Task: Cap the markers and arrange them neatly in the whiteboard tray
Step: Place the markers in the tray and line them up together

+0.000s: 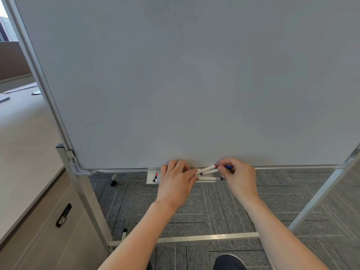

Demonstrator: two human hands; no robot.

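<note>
the white tray (pixel 151 179) runs along the bottom edge of the whiteboard (pixel 194 84). at its left end lie several capped markers (pixel 157 177) side by side, with red and black ends showing just left of the left hand. more markers lie in the tray between the hands: a white one with a blue end (pixel 210 179) flat along the front, and another white barrel (pixel 209 172) behind it.

the left hand (pixel 176 182) rests palm down over the tray, its grip closed on the left end of a red-tipped marker (pixel 206 169), which slants up to the right. the right hand (pixel 238 177) meets the marker's red end, fingers pinched together on a small blue piece (pixel 229 167); whether that is a cap or another marker's end cannot be told. the red-tipped marker has a white barrel and sits just above the tray, bridging the two hands.
</note>
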